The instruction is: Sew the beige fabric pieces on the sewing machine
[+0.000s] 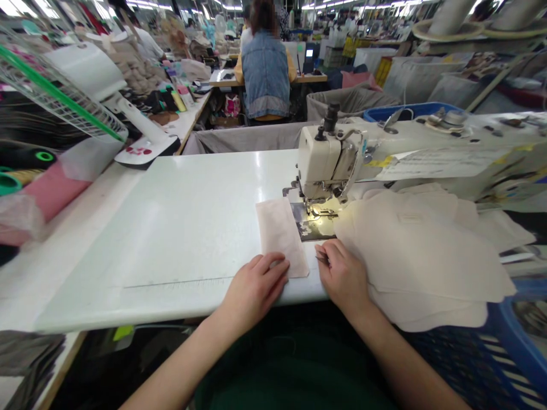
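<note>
A pale pink rectangular fabric piece (280,230) lies flat on the white table, left of the needle area. My left hand (260,282) rests on its lower edge with the fingers curled together; whether they pinch the cloth is hard to see. Just right of the piece, my right hand (344,273) is closed around a small dark metal tool with a pointed tip (322,258), perhaps snips. Beyond it stands the sewing machine (320,162), its lamp lighting the metal needle plate (316,229). A stack of pale fabric panels (427,245) spreads to the right of my right hand.
A blue basket (508,319) sits below the panels at the right. On the left are a white fan (85,71), a green-edged wire rack (60,85) and a pink roll (57,191). A person in a denim vest (268,74) sits ahead, beyond a grey cloth bin (252,139).
</note>
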{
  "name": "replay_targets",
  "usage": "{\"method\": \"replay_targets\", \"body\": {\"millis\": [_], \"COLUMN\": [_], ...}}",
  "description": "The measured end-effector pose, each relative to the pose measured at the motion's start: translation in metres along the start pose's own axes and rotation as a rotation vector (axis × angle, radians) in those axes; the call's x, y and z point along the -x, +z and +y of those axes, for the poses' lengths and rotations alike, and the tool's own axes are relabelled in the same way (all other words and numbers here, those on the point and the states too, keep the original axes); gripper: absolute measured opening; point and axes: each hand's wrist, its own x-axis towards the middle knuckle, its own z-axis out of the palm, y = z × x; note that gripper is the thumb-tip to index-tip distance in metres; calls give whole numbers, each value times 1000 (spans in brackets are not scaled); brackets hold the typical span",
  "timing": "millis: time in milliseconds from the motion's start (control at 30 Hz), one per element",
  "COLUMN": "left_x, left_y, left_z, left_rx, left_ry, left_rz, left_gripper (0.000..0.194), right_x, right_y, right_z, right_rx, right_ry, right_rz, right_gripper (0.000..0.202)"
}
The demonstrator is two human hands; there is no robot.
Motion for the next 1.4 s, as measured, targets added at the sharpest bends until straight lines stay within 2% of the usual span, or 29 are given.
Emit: {"method": "replay_targets", "body": {"millis": [433,900,1133,1267,1400], "left_x": [6,7,13,17,19], "left_y": [7,5,-2,-4,-6], "left_z": [-2,-1,-1,-8,-22], "left_rx": [19,49,168,119,26], "left_ry": [-21,-42,-67,-141,-167], "left_rz": [65,54,152,253,249], "left_gripper": [27,28,24,22,34], "right_x": [3,1,2,3,4], "right_y": [9,7,8,8,9], "right_z": [3,-1,1,1,2], "right_rx": [22,36,64,67,36], "right_ry": [-77,-88,-94,-108,-119], "right_rz": [41,63,90,94,94], "right_gripper": [29,34,37,39,38]}}
